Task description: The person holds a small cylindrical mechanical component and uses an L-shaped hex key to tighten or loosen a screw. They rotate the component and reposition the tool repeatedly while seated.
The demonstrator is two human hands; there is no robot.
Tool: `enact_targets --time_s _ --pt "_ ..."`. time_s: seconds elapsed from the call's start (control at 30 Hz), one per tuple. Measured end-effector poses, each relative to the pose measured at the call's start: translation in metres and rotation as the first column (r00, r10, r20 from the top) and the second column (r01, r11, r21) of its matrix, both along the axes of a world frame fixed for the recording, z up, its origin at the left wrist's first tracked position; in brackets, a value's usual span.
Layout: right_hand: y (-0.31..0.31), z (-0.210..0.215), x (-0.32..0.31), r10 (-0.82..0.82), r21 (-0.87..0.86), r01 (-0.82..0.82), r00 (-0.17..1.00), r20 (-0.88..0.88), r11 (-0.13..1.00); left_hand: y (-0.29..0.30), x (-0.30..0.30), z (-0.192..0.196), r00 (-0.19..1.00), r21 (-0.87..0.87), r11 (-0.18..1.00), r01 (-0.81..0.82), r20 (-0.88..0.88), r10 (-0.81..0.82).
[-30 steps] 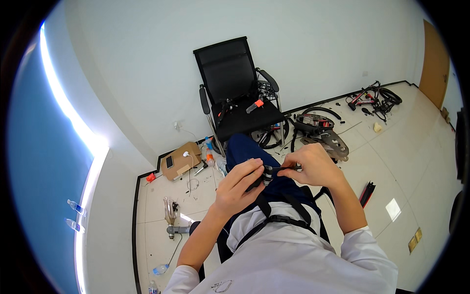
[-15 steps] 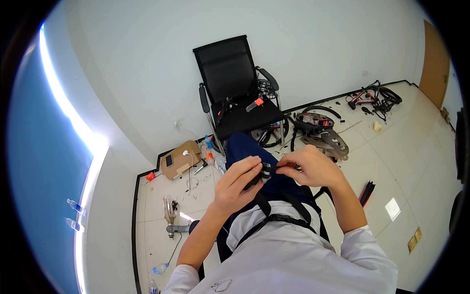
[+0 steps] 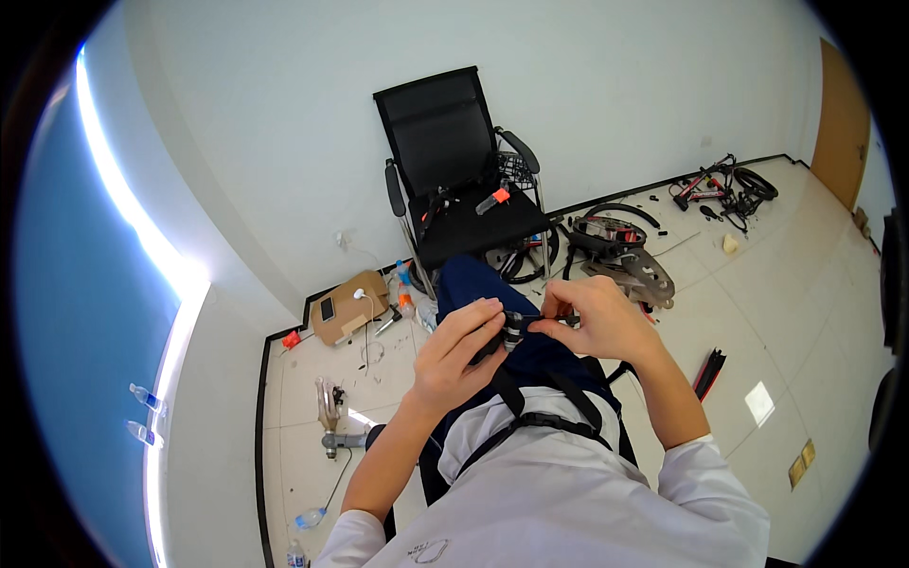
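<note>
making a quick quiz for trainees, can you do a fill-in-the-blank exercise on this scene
1. The left hand grips a dark part close to the person's ____ hand.
2. The phone lies on brown ____.
3. The office chair is ____ in colour.

Missing words: right; cardboard; black.

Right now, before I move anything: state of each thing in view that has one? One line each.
Left hand: closed on small black-and-silver part
Right hand: pinching thin dark piece
Black plastic waist buckle: fastened
Black mesh-backed armchair: upright
Dark rectangular phone: lying on brown cardboard piece, screen dark
Pale-blue plastic bottle: on its side
Brown door: appears shut
</note>
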State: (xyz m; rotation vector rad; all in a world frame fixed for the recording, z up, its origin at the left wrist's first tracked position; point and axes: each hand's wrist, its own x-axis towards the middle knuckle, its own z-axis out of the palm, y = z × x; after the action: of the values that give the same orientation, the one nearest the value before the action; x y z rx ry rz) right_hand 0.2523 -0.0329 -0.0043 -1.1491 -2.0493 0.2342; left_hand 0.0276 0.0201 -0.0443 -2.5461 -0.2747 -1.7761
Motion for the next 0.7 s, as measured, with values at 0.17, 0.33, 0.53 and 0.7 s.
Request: enact_targets --time_s 0.17,0.33,0.53,0.7 --pt "0.0014 -0.0003 -0.0014 0.077 -0.063 -0.082 0.993 -0.087 0.995 -0.0010 -0.0005 0.0012 1.000 0.015 1.000 -0.015 -0.004 0.015" --pt "0.0010 0.0010 0.0030 0.137 -0.036 -0.138 0.990 -0.028 0.990 -0.0008 -0.0006 0.0000 1.000 0.013 1.000 -0.009 -0.005 0.009" --pt "0.0006 0.0011 0.0050 0.111 -0.021 -0.110 0.993 0.044 0.994 -0.0010 0.0002 -0.0009 1.000 0.017 1.000 -0.004 -0.022 0.004" --pt "-0.0016 0.0039 0.0036 0.059 0.028 -0.059 0.998 0.020 0.998 -0.0019 0.0001 0.0004 1.000 0.025 1.000 0.006 -0.029 -0.006"
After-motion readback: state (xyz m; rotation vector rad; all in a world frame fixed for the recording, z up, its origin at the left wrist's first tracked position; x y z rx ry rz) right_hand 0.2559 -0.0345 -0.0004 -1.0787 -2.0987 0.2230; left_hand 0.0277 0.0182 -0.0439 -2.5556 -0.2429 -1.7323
